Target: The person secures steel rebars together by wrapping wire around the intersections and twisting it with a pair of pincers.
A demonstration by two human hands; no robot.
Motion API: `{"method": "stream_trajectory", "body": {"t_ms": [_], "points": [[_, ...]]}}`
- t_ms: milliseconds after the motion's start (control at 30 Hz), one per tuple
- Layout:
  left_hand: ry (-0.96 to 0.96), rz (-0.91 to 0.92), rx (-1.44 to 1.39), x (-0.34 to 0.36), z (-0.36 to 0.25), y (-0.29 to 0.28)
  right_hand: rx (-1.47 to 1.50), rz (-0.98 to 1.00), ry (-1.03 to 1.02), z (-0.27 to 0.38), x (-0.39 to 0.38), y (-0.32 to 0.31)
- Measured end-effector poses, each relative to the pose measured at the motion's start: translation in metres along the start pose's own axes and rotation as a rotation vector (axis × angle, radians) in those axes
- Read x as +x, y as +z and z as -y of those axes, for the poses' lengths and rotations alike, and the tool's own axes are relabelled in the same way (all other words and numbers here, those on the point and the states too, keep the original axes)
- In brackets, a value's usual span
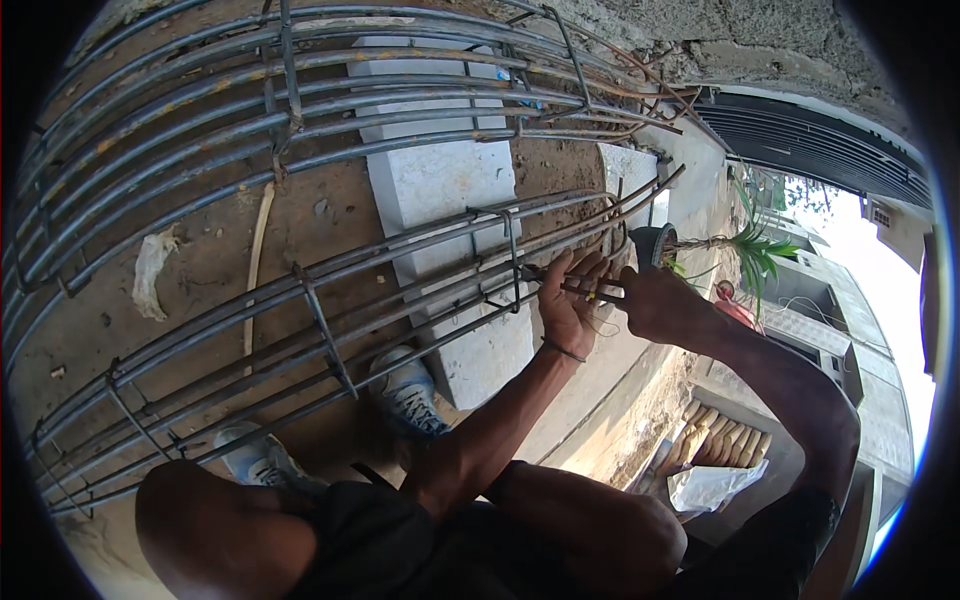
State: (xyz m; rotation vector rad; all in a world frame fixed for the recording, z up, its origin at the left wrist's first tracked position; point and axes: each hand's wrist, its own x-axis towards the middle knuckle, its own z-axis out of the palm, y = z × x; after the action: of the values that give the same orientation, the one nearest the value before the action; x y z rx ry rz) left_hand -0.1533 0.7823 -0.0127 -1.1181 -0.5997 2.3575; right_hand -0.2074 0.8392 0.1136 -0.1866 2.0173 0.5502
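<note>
Rebar cage (327,333) stretched, in the head view, from eight o'clock to nearly two, passing over a white block (445,185). At three o'clock, our right hand (662,306) was clenched on the handles of a dark hand tool (610,298), whose far end met the bars. Our left hand (568,308) sat just beside it with fingers curled about the tool; we could not tell what, if anything, they pinched. Toward two o'clock we had a dark pot (652,246) holding a spiky green plant (757,246), which leaned out toward three. Near four, tan bundles (722,436) were stacked beside a whitish sheet (715,487); their contents were unclear. Another cage (291,80) spanned ten to one o'clock.
</note>
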Motion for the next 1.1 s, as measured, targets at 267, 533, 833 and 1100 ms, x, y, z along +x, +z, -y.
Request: {"method": "stream_trajectory", "body": {"t_ms": [267,533,833,1100], "points": [[-0.035,-0.212,-0.205,0.012,-0.009,0.023,-0.528,-0.495,0.034,0.025,-0.007,0.011],[-0.041,-0.064,-0.179,0.008,-0.012,0.008,0.746,0.756,0.128,-0.018,0.016,-0.035],[-0.162,0.146,-0.051,0.005,-0.01,-0.016,1.032,0.65,0.293,0.024,-0.021,0.0],[-0.029,-0.094,-0.225,-0.007,0.004,0.035,-0.504,-0.391,0.017,0.001,-0.011,-0.003]]}}
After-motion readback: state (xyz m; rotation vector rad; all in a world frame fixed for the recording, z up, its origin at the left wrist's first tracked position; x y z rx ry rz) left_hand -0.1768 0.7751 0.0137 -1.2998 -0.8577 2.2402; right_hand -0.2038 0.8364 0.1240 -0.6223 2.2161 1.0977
